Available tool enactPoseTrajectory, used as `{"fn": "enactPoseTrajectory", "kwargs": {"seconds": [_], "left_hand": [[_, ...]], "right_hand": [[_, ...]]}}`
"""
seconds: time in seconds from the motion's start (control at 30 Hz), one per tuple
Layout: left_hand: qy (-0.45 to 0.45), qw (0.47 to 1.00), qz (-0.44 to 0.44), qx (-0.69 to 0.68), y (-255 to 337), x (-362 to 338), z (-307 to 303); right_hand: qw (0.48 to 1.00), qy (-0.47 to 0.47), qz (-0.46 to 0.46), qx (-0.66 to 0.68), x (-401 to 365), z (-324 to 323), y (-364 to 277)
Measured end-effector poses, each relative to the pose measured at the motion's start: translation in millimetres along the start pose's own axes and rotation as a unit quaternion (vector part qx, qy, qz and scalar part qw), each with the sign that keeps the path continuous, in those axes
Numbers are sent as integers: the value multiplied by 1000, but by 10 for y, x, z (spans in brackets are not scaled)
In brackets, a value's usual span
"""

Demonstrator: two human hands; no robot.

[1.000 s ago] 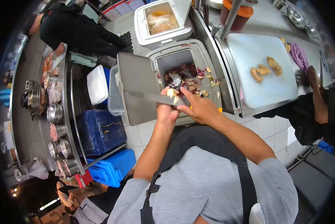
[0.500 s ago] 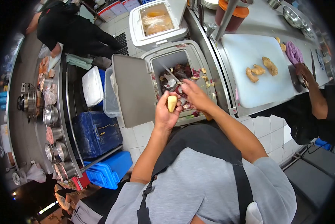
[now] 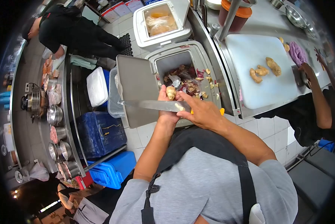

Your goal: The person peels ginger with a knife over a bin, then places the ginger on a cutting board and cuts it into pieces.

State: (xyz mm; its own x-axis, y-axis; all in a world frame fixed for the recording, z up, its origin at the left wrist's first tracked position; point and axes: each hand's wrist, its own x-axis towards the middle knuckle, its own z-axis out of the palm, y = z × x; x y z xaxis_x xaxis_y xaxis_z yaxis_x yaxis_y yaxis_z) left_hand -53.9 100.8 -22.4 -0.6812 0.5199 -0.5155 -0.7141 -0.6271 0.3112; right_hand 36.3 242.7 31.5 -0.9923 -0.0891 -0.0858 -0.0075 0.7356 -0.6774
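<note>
A piece of ginger (image 3: 170, 93) rests in the fingers of my left hand (image 3: 168, 114), over the near edge of the open waste bin (image 3: 206, 50). My right hand (image 3: 204, 112) grips a large knife (image 3: 152, 105) by its yellow handle, the blade lying flat across my left palm and pointing left. A pale scrap sticks to the blade near my right thumb. Inside the bin are dark red and pale peelings (image 3: 184, 76). More ginger pieces (image 3: 274, 66) lie on the white cutting board (image 3: 259, 93) to the right.
The bin's grey lid (image 3: 135, 86) stands open on the left. Behind it is a white cooler (image 3: 140, 35). A co-worker's hand (image 3: 308, 72) is beside the board, near a purple cloth (image 3: 296, 53). Another person (image 3: 77, 31) stands at the left counter. Blue tubs (image 3: 96, 134) sit below that counter.
The knife has swung from over the bin to lie level across my left palm. The ginger now shows a brown, knobbly side and sits higher in my left hand.
</note>
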Motion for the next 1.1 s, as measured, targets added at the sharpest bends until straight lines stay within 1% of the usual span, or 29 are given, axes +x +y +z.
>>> {"fn": "enactPoseTrajectory", "kwargs": {"seconds": [0.03, 0.13, 0.17, 0.2, 0.27, 0.3, 0.37, 0.47, 0.5, 0.57, 0.63, 0.7, 0.77, 0.8, 0.83, 0.87, 0.93, 1.0, 1.03, 1.07, 1.1], "left_hand": [[-12, 1000, -5, -7, -1, 12, -26], [22, 999, 31, 14, -24, -5, 15], [39, 998, 49, 31, -34, -27, 43], [39, 998, 50, 30, -48, -53, 96], [44, 993, 97, 57, -74, -105, 203], [44, 993, 97, 57, -72, -95, 190], [75, 989, 117, 54, -58, -67, 169], [55, 987, 136, 61, -56, -95, 179], [55, 987, 135, 61, -55, -91, 154], [18, 988, 131, 82, -41, -79, 105], [25, 987, 139, 70, -54, -37, 48], [30, 987, 145, 57, -92, -27, 94], [110, 978, 148, 100, -217, -65, 238], [117, 975, 158, 101, -345, -10, 124], [58, 969, 75, 227, -358, -117, 49], [63, 971, 76, 219, -385, -100, 24], [71, 971, 79, 215, -335, -137, 165], [154, 979, 111, 75, -183, -82, 340], [159, 977, 120, 75, -98, -12, 241], [159, 978, 128, 53, -2, 52, 110], [158, 978, 133, 32, 70, 62, 47]], "right_hand": [[1000, -1, -2, 0, -3, 5, 2], [1000, 18, 8, -12, -15, 33, 62], [999, 44, -10, -11, -16, 82, 106], [997, 69, -28, -9, -12, 107, 122], [996, 76, -34, -13, -13, 136, 148], [996, 84, -38, -16, -12, 136, 149], [995, 85, -38, -16, -12, 128, 141], [996, 86, -36, -10, -7, 127, 134], [996, 85, -35, -5, -5, 129, 132], [996, 85, -35, 1, 0, 172, 164], [996, 85, -35, 7, 10, 163, 157], [998, 53, -6, 21, 23, 138, 141], [998, 62, 6, 26, 122, 181, 164], [997, 73, 14, 32, 194, 186, 198], [996, 77, 16, 30, 270, 171, 235], [995, 63, 39, 64, 335, 163, 270], [990, 27, 78, 117, 320, 140, 212], [992, 28, 49, 115, 188, 186, 174], [993, 29, 25, 113, 128, 217, 175], [996, 28, 13, 80, 95, 269, 211], [996, 25, 8, 85, 83, 256, 198]]}}
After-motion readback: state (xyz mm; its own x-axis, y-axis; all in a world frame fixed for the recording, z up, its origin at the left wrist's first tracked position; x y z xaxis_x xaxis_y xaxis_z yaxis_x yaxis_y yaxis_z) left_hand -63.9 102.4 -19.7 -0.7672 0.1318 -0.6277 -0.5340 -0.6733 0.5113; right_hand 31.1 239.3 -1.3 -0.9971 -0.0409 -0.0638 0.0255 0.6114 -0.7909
